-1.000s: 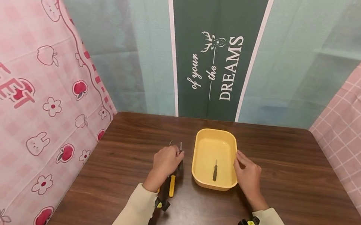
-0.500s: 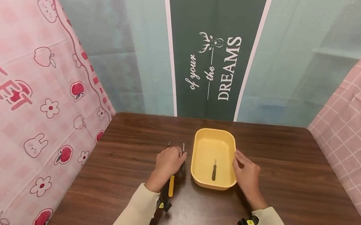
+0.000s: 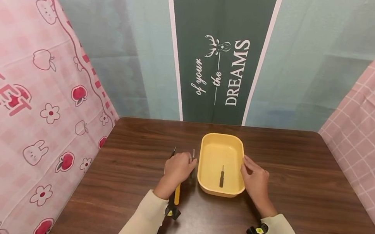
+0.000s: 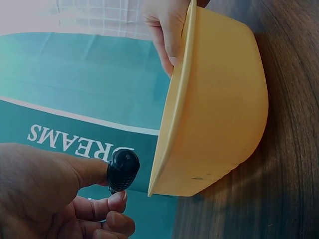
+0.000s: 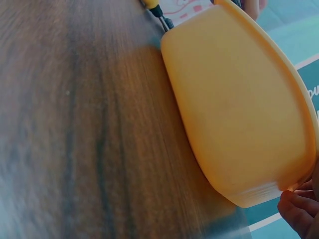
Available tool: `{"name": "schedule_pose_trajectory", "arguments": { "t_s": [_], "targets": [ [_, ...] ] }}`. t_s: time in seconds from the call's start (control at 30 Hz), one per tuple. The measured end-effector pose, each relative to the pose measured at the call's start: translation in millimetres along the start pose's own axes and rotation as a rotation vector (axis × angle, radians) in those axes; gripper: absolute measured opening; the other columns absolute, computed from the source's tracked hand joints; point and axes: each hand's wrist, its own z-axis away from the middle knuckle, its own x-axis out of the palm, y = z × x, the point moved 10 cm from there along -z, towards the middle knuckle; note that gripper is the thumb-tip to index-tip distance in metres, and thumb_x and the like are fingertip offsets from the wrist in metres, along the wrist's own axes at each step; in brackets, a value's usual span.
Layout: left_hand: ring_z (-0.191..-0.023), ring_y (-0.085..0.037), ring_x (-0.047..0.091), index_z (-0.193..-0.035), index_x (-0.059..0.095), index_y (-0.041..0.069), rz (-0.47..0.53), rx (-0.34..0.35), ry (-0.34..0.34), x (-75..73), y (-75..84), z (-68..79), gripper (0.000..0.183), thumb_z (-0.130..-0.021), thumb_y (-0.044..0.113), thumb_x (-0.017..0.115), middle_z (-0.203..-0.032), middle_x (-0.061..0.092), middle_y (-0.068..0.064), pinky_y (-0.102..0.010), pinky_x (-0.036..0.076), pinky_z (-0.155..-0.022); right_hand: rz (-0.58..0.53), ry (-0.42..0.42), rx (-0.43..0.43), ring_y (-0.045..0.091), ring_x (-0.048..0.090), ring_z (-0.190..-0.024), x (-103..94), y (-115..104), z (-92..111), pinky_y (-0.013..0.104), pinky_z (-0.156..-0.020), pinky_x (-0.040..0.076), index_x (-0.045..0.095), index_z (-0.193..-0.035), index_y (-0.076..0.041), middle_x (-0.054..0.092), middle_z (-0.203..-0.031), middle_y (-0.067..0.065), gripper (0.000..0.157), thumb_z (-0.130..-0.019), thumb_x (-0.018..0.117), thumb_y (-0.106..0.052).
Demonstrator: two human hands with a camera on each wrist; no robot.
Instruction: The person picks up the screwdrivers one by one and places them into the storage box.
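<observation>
My left hand (image 3: pixel 179 169) pinches a small screwdriver with a ribbed black handle (image 4: pixel 123 169), just left of a yellow plastic tub (image 3: pixel 220 191). The screwdriver's thin metal shaft pokes out beyond my fingers in the head view. With thumb and fingers, my right hand (image 3: pixel 256 180) grips the tub's right rim. Inside the tub lies another small black screwdriver (image 3: pixel 221 179), its tip pointing away from me. On the table, partly covered by my left hand and wrist, is a tool with a yellow handle (image 3: pixel 177 195). Past my left knuckles shows a slim dark tool (image 3: pixel 173 152) with a metal tip.
Everything stands on a brown wood-grain table (image 3: pixel 304 194). A green and teal cloth (image 3: pixel 222 59) hangs behind it. Pink patterned cloths close off the left and right sides. Each wrist wears a small black camera on a strap.
My left hand has moved slightly right, toward the tub, carrying the screwdriver. More of the slim dark tool now shows behind it. My right hand keeps its grip on the rim.
</observation>
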Motion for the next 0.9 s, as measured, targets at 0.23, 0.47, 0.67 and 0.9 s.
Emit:
{"name": "schedule_pose_trajectory", "arguments": {
  "t_s": [0.23, 0.47, 0.67, 0.9],
  "targets": [
    [-0.05, -0.012, 0.044, -0.066, 0.05, 0.017, -0.001, 0.026, 0.024, -0.2, 3.7, 1.4, 0.04, -0.099, 0.035, 0.063, -0.056, 0.043, 0.006, -0.03, 0.035, -0.048, -0.004, 0.017, -0.02, 0.037, 0.07, -0.103, -0.2, -1.2, -0.8, 0.0, -0.086, 0.034, 0.073, -0.109, 0.008, 0.072, -0.113, 0.018, 0.028, -0.081, 0.075, 0.008],
    [-0.052, -0.011, 0.044, -0.065, 0.05, 0.018, -0.006, 0.031, 0.02, 0.8, 5.0, -0.3, 0.041, -0.1, 0.037, 0.062, -0.057, 0.044, 0.007, -0.029, 0.035, -0.049, 0.004, 0.017, -0.028, 0.037, 0.07, -0.102, -0.5, -2.5, -0.1, -0.001, -0.086, 0.034, 0.073, -0.109, 0.008, 0.072, -0.113, 0.018, 0.029, -0.08, 0.076, 0.009],
    [-0.051, -0.011, 0.043, -0.065, 0.049, 0.018, 0.0, 0.037, 0.01, 2.0, 6.9, 0.1, 0.041, -0.1, 0.035, 0.061, -0.057, 0.042, 0.006, -0.028, 0.034, -0.047, 0.0, 0.015, -0.022, 0.038, 0.07, -0.102, -0.4, -2.0, 0.5, -0.001, -0.085, 0.034, 0.073, -0.109, 0.008, 0.072, -0.113, 0.019, 0.029, -0.08, 0.076, 0.01],
    [-0.051, -0.012, 0.041, -0.065, 0.046, 0.018, 0.004, 0.049, -0.011, 3.7, 11.2, -2.6, 0.041, -0.101, 0.034, 0.06, -0.057, 0.039, 0.006, -0.029, 0.033, -0.048, 0.008, 0.019, -0.027, 0.038, 0.07, -0.102, -0.9, -2.4, -0.4, -0.001, -0.085, 0.033, 0.074, -0.109, 0.007, 0.072, -0.113, 0.018, 0.029, -0.08, 0.076, 0.009]
  ]
}}
